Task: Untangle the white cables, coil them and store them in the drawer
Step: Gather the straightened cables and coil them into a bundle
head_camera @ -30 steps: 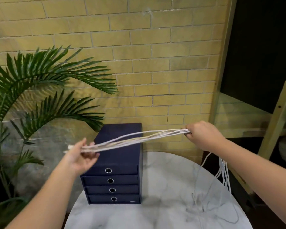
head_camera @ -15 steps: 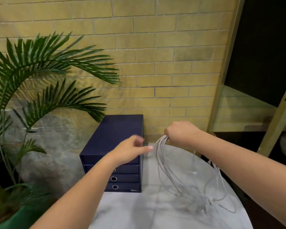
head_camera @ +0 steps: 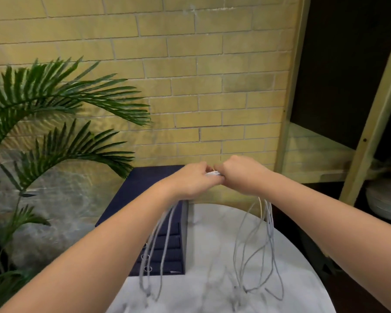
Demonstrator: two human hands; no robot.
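Your left hand (head_camera: pixel 193 180) and right hand (head_camera: pixel 243 175) met knuckle to knuckle at the middle of the view, above the right rear corner of the drawer unit (head_camera: pixel 154 186). Both had their fingers curled around the cables (head_camera: pixel 266 242), with only a short white stretch showing between the two fists. How the fingertips lay underneath could not be seen.

From your left hand, one bunch of loops hung toward 6 o'clock, passing in front of the unit's ring-pull fronts, and its low ends reached the table (head_camera: pixel 303 288). From your right hand, a second bunch dropped toward 5 o'clock, and its lowest loops and plugs rested loosely on the marble.

The drawer unit stood at the table's 10 o'clock edge with its fronts flush. A palm (head_camera: pixel 54 98) filled the 9 o'clock side, a brick wall (head_camera: pixel 190 64) ran across 12 o'clock, and a wooden shelf (head_camera: pixel 314 145) stood at 3 o'clock.
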